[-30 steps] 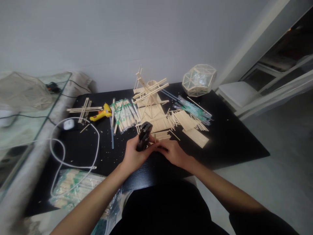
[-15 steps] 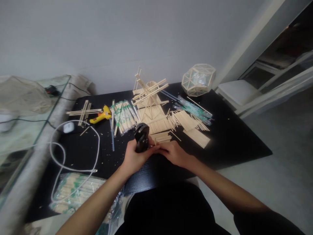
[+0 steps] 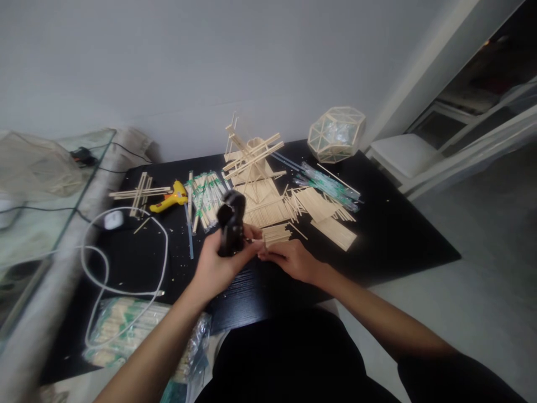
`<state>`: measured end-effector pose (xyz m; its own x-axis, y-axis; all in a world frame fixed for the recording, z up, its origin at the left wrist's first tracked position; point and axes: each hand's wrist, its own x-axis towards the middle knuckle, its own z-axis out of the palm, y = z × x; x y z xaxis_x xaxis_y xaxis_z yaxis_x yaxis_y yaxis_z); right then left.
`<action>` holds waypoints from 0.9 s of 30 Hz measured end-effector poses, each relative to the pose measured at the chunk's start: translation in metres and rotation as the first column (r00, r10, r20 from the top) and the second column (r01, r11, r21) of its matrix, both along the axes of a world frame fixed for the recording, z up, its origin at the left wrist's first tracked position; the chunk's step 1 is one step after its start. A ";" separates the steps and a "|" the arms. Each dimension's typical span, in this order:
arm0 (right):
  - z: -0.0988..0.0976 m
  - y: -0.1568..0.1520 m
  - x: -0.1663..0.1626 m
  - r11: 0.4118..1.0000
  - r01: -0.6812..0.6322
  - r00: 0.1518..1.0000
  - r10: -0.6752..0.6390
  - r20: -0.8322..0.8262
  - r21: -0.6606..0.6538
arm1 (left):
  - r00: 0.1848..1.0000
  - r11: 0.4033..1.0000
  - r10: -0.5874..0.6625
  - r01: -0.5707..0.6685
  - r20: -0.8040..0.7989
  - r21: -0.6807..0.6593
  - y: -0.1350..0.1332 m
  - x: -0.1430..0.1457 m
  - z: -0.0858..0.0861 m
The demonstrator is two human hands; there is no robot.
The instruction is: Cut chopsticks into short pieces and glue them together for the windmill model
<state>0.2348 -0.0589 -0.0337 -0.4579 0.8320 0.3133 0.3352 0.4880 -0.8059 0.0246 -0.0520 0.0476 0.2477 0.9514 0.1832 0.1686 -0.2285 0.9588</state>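
My left hand (image 3: 216, 263) is closed around a black hand tool (image 3: 232, 221) with a thick, rounded upper end; its exact kind does not show. The thumb of that hand reaches right and meets the fingertips of my right hand (image 3: 296, 260). My right fingers are pinched together around a short, thin wooden stick (image 3: 264, 237), mostly hidden by the fingers. Just beyond the hands lies a row of cut wooden sticks (image 3: 277, 233). Behind it stands a wooden stick model (image 3: 254, 159) with crossed blades on a slatted base.
A yellow glue gun (image 3: 170, 197) lies left, near crossed sticks (image 3: 140, 193) and a looped white cable (image 3: 165, 246). Bagged chopsticks (image 3: 205, 196) lie behind my left hand. Thin wooden sheets (image 3: 335, 232) are at right. A faceted stick frame (image 3: 337, 134) stands on the black table's (image 3: 403, 229) back corner.
Both hands have shifted slightly left in view, the left one more. The black tool has moved left and up. The whole scene has slid a little left as the camera turned.
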 end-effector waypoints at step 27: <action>-0.001 0.003 0.000 0.997 -0.024 0.998 0.020 0.058 0.069 | 0.226 0.877 0.296 0.322 -0.928 0.358 -0.029 -0.029 0.002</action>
<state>0.2351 -0.0557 -0.0351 -0.4947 0.7985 0.3430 0.3686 0.5502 -0.7493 -0.0044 -0.0813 0.0493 0.5306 0.8377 0.1291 0.8461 -0.5144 -0.1395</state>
